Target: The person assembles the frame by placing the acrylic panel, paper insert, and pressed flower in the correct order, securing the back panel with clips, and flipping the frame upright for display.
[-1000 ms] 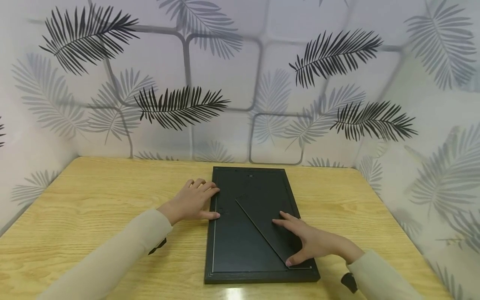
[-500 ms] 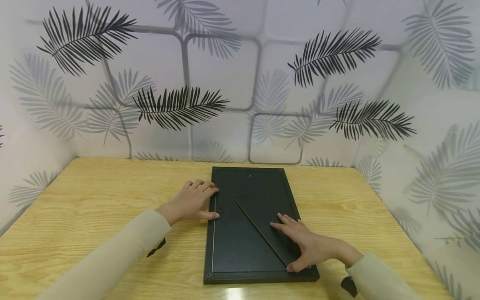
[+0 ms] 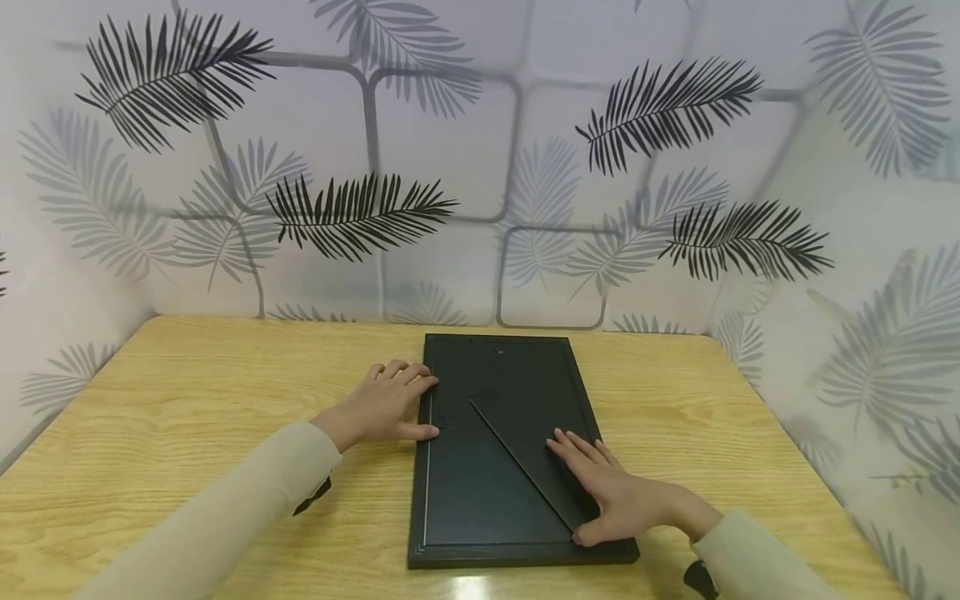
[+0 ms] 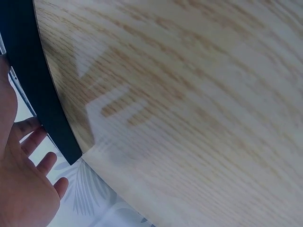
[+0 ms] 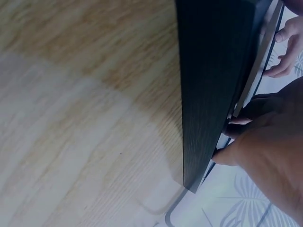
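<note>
A black picture frame [image 3: 480,492] lies back side up on the table, its slanting easel stand [image 3: 525,437] folded across the backing. My left hand [image 3: 378,408] rests at the frame's left edge, fingers spread and thumb extended over the border. In the left wrist view, fingertips of the left hand [image 4: 28,175] touch the frame's dark side [image 4: 40,85]. Over the lower right lies my right hand [image 3: 618,496], with its thumb at the stand's lower corner and fingers extended across the stand. The right wrist view has the right hand [image 5: 270,151] beside the thick frame edge [image 5: 208,85].
The wood-grain table [image 3: 247,367] extends on both sides of the frame. Behind it rises a pale backdrop [image 3: 450,275] printed with feathery leaves, which also runs along both sides.
My right hand has shifted slightly toward the frame's near edge, its fingers now lying flatter and covering the stand's lower end. The left hand and frame have stayed in place.
</note>
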A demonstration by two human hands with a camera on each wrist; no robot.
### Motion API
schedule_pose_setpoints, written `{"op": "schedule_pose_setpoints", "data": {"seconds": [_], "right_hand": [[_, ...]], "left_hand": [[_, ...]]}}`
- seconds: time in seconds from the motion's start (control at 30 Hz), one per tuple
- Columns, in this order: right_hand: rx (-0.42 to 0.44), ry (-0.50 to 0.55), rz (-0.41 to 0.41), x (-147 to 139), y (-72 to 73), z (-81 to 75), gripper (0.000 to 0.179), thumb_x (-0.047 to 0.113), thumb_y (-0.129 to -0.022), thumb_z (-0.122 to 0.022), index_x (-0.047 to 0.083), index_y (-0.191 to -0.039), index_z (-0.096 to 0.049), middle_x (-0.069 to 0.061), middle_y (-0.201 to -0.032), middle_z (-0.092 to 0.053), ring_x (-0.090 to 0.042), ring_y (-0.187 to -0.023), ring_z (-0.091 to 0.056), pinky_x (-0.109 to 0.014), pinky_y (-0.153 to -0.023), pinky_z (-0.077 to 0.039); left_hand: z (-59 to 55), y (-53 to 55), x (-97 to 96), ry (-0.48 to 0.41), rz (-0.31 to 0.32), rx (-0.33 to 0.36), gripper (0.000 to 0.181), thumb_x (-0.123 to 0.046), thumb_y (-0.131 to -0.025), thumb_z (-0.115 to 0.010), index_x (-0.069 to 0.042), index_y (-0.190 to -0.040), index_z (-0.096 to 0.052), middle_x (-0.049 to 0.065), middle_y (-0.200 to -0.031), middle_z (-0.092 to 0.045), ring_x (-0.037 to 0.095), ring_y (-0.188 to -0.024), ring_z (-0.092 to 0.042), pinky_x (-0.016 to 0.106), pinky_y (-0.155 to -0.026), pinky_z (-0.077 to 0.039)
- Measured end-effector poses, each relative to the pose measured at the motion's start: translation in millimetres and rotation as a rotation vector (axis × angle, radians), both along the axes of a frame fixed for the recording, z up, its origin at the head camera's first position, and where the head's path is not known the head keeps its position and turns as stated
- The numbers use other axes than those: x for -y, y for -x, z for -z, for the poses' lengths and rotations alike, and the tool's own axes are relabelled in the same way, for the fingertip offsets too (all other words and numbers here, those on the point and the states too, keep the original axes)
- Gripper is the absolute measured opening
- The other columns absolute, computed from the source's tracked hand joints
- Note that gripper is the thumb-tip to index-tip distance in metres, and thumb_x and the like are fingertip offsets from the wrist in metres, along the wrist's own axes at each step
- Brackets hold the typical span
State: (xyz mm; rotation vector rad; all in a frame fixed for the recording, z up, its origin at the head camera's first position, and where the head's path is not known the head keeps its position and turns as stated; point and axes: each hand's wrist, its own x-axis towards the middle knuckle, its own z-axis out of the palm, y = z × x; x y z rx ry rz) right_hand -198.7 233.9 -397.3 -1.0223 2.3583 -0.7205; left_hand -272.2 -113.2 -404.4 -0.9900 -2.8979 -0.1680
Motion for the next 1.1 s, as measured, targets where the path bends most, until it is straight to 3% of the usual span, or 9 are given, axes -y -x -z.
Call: {"op": "schedule_pose_setpoints", "data": {"seconds": [0.47, 0.87, 1.1], "right_hand": [[-0.037, -0.042, 0.059, 8, -6.4, -2.3, 0.094, 0.02, -0.073, -0.06, -0.005, -0.144, -0.005, -0.024, -0.151, 0.004, -0.043, -0.138, 0.007, -0.064, -0.101, 0.007], [0.027, -0.098, 0.135, 14, -6.2, -3.0, 0.1, 0.017, -0.067, -0.06, 0.001, -0.146, -0.001, -0.017, -0.153, 0.01, -0.036, -0.139, 0.012, -0.061, -0.103, 0.008], [0.084, -0.073, 0.087, 10, -1.0, -3.6, 0.102, 0.023, -0.07, -0.063, 0.0, -0.145, 0.002, -0.017, -0.152, 0.014, -0.037, -0.138, 0.016, -0.06, -0.102, 0.014]], "left_hand": [[1.6, 0.6, 0.6, -0.007, 0.003, 0.004, 0.073, -0.059, -0.081, -0.055, -0.011, -0.134, -0.043, 0.007, -0.137, -0.04, 0.031, -0.126, -0.033, 0.055, -0.096, -0.027], [2.7, 0.0, 0.4, -0.014, 0.007, 0.012, 0.073, -0.058, -0.081, -0.055, -0.01, -0.135, -0.042, 0.008, -0.137, -0.04, 0.031, -0.126, -0.033, 0.057, -0.097, -0.027], [1.5, 0.0, 0.0, -0.019, 0.001, 0.018, 0.073, -0.057, -0.081, -0.056, -0.01, -0.135, -0.042, 0.008, -0.137, -0.04, 0.031, -0.126, -0.033, 0.056, -0.097, -0.027]]}}
